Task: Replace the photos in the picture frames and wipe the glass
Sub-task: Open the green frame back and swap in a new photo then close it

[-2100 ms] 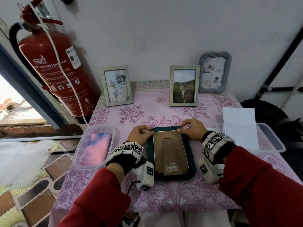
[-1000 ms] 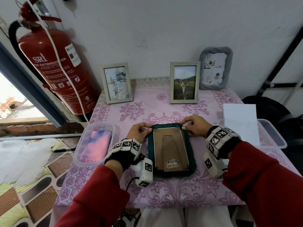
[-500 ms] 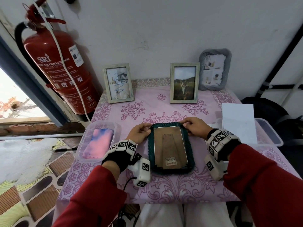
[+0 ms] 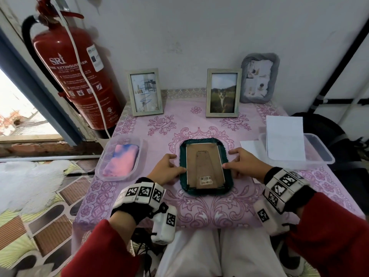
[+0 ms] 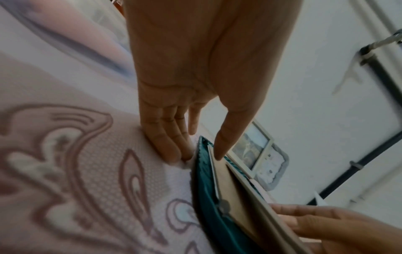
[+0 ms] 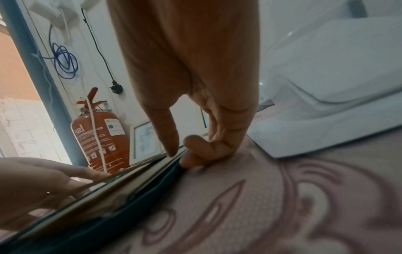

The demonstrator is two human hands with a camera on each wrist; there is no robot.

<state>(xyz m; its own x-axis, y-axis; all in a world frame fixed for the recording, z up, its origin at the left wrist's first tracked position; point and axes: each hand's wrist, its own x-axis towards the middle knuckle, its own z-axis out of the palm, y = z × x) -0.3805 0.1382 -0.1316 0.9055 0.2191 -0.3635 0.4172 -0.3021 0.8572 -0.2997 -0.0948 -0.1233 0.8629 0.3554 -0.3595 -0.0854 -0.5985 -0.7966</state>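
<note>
A dark green picture frame (image 4: pixel 205 189) lies face down on the pink tablecloth, its brown backing board (image 4: pixel 204 154) up and the stand folded flat. My left hand (image 4: pixel 166 169) is at its left side. The thumb (image 5: pixel 219 146) touches the board's left edge while straight fingers (image 5: pixel 165 142) press the cloth beside the rim. My right hand (image 4: pixel 242 162) is at the right side. There the thumb (image 6: pixel 167 137) sits on the board's edge and curled fingers (image 6: pixel 200 154) meet the green rim (image 6: pixel 121 220).
A clear tub (image 4: pixel 100 166) with a pink-blue cloth (image 4: pixel 120 159) stands left. Another tub (image 4: pixel 321 156) under white paper (image 4: pixel 284 138) stands right. Three framed photos (image 4: pixel 145 91) (image 4: pixel 222 92) (image 4: pixel 258 77) lean on the wall. A red fire extinguisher (image 4: pixel 77 76) hangs far left.
Both hands have slid from the frame's far top corners toward me, to the middle of its left and right sides. The frame itself has stayed flat in place.
</note>
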